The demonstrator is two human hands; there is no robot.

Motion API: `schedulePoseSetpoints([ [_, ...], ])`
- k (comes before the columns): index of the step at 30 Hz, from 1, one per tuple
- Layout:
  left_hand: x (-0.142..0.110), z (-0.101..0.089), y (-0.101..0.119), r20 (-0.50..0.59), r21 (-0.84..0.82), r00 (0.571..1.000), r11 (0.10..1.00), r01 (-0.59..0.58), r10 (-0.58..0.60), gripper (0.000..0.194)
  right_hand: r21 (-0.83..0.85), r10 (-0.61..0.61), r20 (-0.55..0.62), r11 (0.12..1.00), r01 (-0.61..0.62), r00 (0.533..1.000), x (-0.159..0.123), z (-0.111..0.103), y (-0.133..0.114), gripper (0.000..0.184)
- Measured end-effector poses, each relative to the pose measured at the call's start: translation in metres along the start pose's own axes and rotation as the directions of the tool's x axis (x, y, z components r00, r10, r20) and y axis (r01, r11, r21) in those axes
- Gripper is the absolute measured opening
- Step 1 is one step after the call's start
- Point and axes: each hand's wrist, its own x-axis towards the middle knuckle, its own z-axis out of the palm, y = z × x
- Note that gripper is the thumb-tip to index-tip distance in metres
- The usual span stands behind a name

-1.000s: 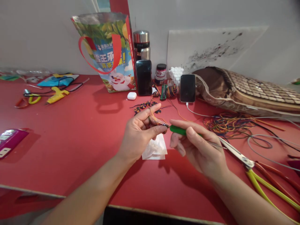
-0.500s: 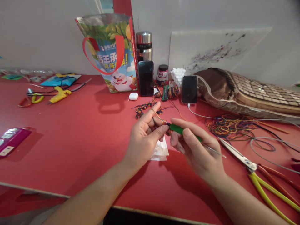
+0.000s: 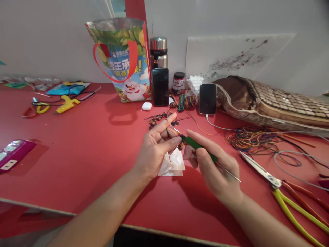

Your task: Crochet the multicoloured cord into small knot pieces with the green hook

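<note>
My right hand [image 3: 212, 164] grips a crochet hook [image 3: 199, 146] by its green handle, and the thin metal end sticks out behind. Between the thumb and fingers of my left hand [image 3: 158, 147] is a small piece of dark, multicoloured crochet [image 3: 181, 140]. Yarn runs over the raised left index finger. The hook's metal shaft passes by the crochet toward the left fingers; its tip is hard to make out. Below the hands lies crumpled white paper [image 3: 172, 165]. Behind them a string of crocheted knots [image 3: 158, 117] rests on the red table [image 3: 84, 164].
Large scissors [image 3: 275, 181] and tangled yarn [image 3: 252, 139] lie to the right. Two phones [image 3: 160, 87], a yarn ball [image 3: 190, 102], a jar [image 3: 179, 83] and a bag [image 3: 125, 61] stand at the back. Left are a yellow glue gun [image 3: 67, 104] and a purple object [image 3: 15, 154].
My right hand has shifted slightly left and down, and the hook has tilted with it. More of the white paper shows. The camera view has moved a little.
</note>
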Motion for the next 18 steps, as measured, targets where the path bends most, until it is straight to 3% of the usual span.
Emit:
schedulePoseSetpoints([
  [2,-0.002,0.001,-0.002,0.008,0.060,0.999,0.998,-0.032,0.031,0.068,-0.022,0.021,0.014,1.000,-0.021,1.000,0.002,-0.001,-0.001,0.032],
  [4,-0.004,0.004,-0.005,0.017,0.122,0.998,0.990,-0.067,0.066,0.067,-0.145,0.002,0.003,0.989,-0.002,1.000,0.002,0.000,0.000,0.032],
  [7,-0.005,0.009,-0.009,-0.002,0.087,0.997,0.993,-0.078,0.078,0.061,-0.416,-0.150,-0.012,0.900,0.131,0.989,-0.001,0.003,0.000,0.039],
  [9,-0.004,0.010,-0.008,0.009,0.005,0.999,0.999,-0.053,0.053,0.058,-0.489,-0.246,0.035,0.841,0.231,0.969,-0.003,0.004,0.000,0.048],
  [12,-0.002,0.009,-0.005,0.052,-0.069,0.999,0.998,-0.010,0.014,0.055,-0.417,-0.270,0.092,0.863,0.283,0.958,-0.006,0.003,0.001,0.055],
  [18,0.001,0.000,0.002,0.086,-0.113,0.996,0.993,0.025,-0.015,0.051,-0.142,-0.036,0.014,0.989,0.038,0.999,-0.007,-0.004,0.003,0.041],
])
